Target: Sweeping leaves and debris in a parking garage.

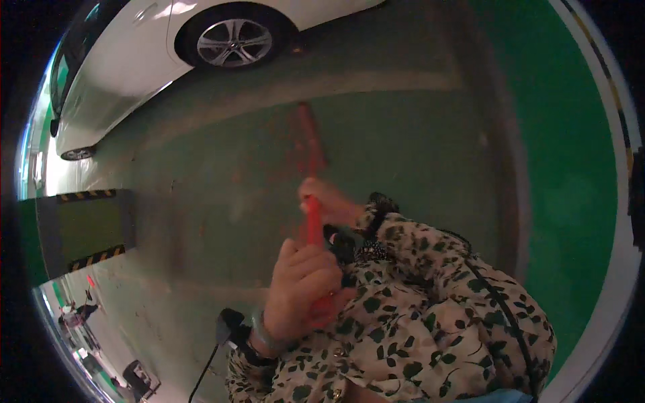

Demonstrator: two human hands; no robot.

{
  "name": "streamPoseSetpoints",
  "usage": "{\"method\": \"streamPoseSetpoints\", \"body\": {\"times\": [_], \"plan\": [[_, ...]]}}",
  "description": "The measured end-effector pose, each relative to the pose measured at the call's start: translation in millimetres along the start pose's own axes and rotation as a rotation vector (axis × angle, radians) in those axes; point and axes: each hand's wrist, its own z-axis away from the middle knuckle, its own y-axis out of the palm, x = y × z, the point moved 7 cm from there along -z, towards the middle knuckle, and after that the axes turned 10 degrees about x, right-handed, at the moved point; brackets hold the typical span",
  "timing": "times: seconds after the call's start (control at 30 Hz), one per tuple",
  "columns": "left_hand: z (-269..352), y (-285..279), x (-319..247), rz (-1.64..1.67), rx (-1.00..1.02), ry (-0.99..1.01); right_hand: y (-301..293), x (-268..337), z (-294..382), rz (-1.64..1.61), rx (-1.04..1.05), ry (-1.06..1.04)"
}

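A long red handle [315, 221] runs away from my body to a blurred reddish head [311, 133] low over the green floor [393, 136]. It looks like a broom, but motion blur hides whether the head has bristles. My left hand [305, 289], with a pale bangle at its wrist, grips the upper part of the handle near my torso. Farther down the shaft, my right hand [330, 201] is closed around it. Both forearms wear leaf-patterned sleeves with dark cuffs.
A white car [131, 65] stands ahead and to the left, its near wheel [234, 43] beyond the broom head. At left is a pillar [90, 229] with yellow-black edge strips. A green wall [559, 166] runs along the right. Another person [75, 315] is at far lower left, near a dark-framed object [141, 378].
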Motion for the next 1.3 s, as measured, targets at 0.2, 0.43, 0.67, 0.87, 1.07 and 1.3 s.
{"method": "streamPoseSetpoints", "body": {"times": [0.2, 0.43, 0.67, 0.87, 1.07, 1.3], "plan": [[-98.5, 42.0, 42.7, 0.332, 0.052, 0.093, -170.1, 15.0, 104.7, 0.607, -0.253, 0.289], [-259.4, 217.6, 99.6, 0.907, 0.483, 0.05, -304.0, -30.2, 339.8, 0.208, -0.692, 0.621], [-362.0, 381.5, 134.4, 1.257, 1.024, -0.021, -347.6, -122.8, 542.3, 0.731, -0.654, 1.346], [-477.7, 360.2, 178.1, 1.068, 0.828, -0.031, -473.9, -142.5, 467.8, 0.488, -0.855, 1.061], [-541.1, 273.7, 254.1, 0.902, 0.5, -0.135, -596.1, -198.5, 302.6, -0.002, -0.543, 0.718], [-514.0, 196.2, 353.6, 0.859, 0.013, -0.21, -635.9, -261.3, 134.8, 0.295, -0.213, 0.851]]}}
